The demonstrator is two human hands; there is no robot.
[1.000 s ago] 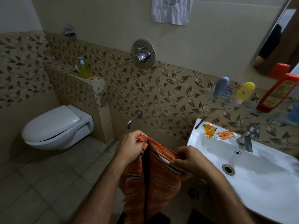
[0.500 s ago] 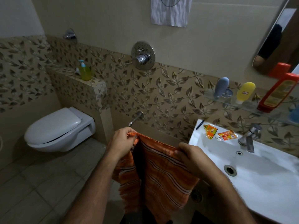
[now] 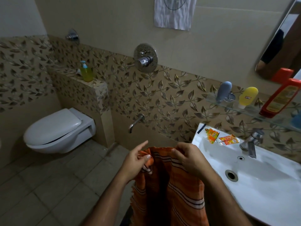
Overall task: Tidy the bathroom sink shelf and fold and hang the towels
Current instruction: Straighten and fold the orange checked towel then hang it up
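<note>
An orange striped towel (image 3: 172, 193) hangs folded lengthwise in front of me, left of the sink. My left hand (image 3: 136, 162) pinches its top left corner between thumb and middle fingers, the index finger sticking out straight. My right hand (image 3: 187, 158) grips the top right edge with curled fingers. The glass shelf (image 3: 244, 108) above the white sink (image 3: 268, 193) carries a grey bottle (image 3: 224, 91), a yellow bottle (image 3: 248, 97) and a red-orange bottle (image 3: 280, 98). Two orange sachets (image 3: 211, 136) (image 3: 228, 140) lie on the sink's back rim.
A white cloth (image 3: 175, 13) hangs high on the wall. A toilet (image 3: 57, 131) stands at the left, with a green soap dispenser (image 3: 86, 72) on the ledge above it. A wall tap (image 3: 136, 122), a shower mixer (image 3: 145, 58), the sink tap (image 3: 251, 142) and a mirror (image 3: 280, 38) are near.
My hands came closer together, bringing the towel's top corners nearer. The left hand loosened from a full grip to a pinch with the index finger out.
</note>
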